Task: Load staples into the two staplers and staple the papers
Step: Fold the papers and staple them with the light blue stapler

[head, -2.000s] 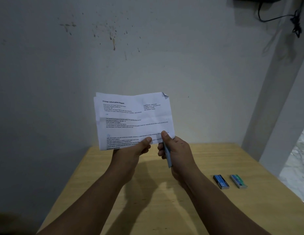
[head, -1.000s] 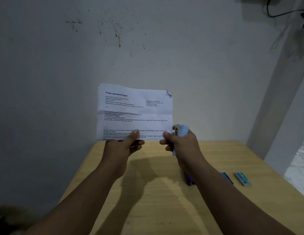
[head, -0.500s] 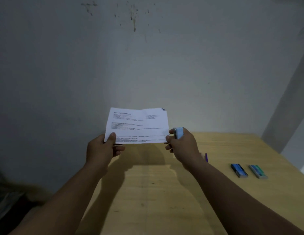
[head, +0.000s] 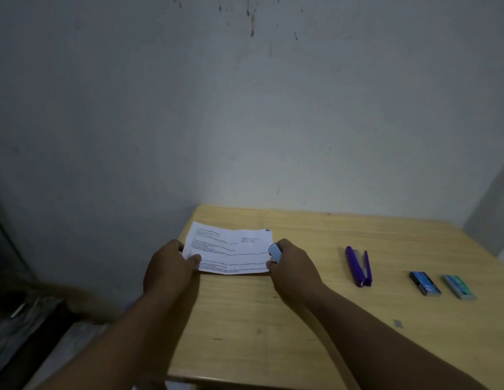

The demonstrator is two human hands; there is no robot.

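The printed white papers lie low over the far left part of the wooden table. My left hand pinches their left edge. My right hand is closed around a light blue stapler at the papers' right edge, and most of that stapler is hidden in the fist. A purple stapler lies on the table to the right, hinged open. Further right sit a blue staple box and a green staple box.
A small loose strip of staples lies near the table's front right. A grey wall stands right behind the table. Dark clutter sits on the floor to the left of the table.
Both hands have come down with the papers from chest height to the table surface. The view has tilted so the purple stapler now shows fully.
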